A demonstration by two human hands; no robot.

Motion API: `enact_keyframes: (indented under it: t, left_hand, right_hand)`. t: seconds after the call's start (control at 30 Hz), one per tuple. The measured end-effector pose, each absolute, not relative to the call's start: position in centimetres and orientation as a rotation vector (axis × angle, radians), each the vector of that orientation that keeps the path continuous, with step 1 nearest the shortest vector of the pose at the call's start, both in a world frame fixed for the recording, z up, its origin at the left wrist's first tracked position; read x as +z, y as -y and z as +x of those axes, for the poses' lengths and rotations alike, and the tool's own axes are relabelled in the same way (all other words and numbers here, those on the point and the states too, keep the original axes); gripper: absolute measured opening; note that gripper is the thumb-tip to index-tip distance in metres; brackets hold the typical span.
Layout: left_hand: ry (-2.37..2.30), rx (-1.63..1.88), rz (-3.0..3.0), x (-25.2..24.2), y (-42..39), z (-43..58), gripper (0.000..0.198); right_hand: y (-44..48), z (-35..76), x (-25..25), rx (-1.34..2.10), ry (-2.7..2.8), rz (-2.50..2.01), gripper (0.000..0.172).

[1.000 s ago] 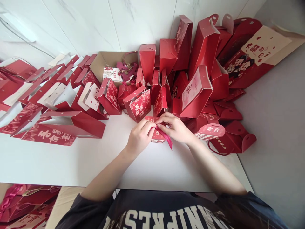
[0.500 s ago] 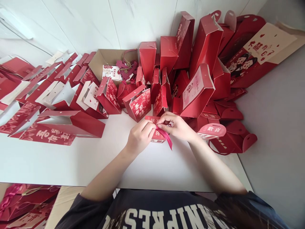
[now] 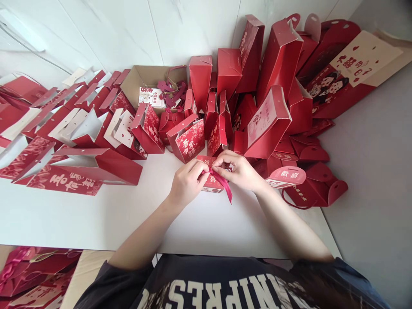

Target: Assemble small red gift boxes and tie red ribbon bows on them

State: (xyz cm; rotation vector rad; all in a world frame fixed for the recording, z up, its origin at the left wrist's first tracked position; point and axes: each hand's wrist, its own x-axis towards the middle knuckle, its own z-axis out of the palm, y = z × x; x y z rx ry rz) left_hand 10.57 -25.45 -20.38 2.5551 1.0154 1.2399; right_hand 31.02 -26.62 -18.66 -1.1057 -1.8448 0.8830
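Note:
A small red gift box (image 3: 213,183) with pale lettering and a white printed patch lies on the white table in front of me. Across its top runs a crimson ribbon (image 3: 225,186), one tail hanging loose toward me. My left hand (image 3: 189,180) pinches the ribbon from the left, thumb and fingers pressed together. On the other side, my right hand (image 3: 237,171) has its fingertips closed on the ribbon near the middle of the box. The fingers hide part of the box top and the spot where the ribbon crosses.
Red gift bags (image 3: 96,165) stand in rows on the left. Behind the hands is an open cardboard box (image 3: 133,81) with ribbons and a card. Red boxes (image 3: 268,124) crowd the right, beside a grey wall (image 3: 373,180). More red packages (image 3: 35,274) lie below the table edge.
My left hand has shifted slightly, its fingers drawing a little left along the ribbon. The right hand and the gift box look almost unmoved.

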Motion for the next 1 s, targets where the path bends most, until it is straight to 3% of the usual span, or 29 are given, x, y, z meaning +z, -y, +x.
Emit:
enact_keyframes:
  t: [0.4, 0.67, 1.0]
  left_hand:
    - [-0.918, 1.309, 2.678, -20.4, 25.1, 10.5, 0.016]
    - [-0.943, 1.276, 2.715, -20.3, 25.0, 10.4, 0.015]
    - [-1.095, 0.973, 2.418, -18.3, 24.5, 9.3, 0.021]
  right_hand:
    - [26.5, 31.2, -18.1, 0.921, 1.951, -1.116, 0.024]
    - [26.4, 31.1, -18.2, 0.986, 1.906, -1.159, 0.011]
    - [26.5, 31.2, -18.0, 0.992, 1.901, -1.184, 0.010]
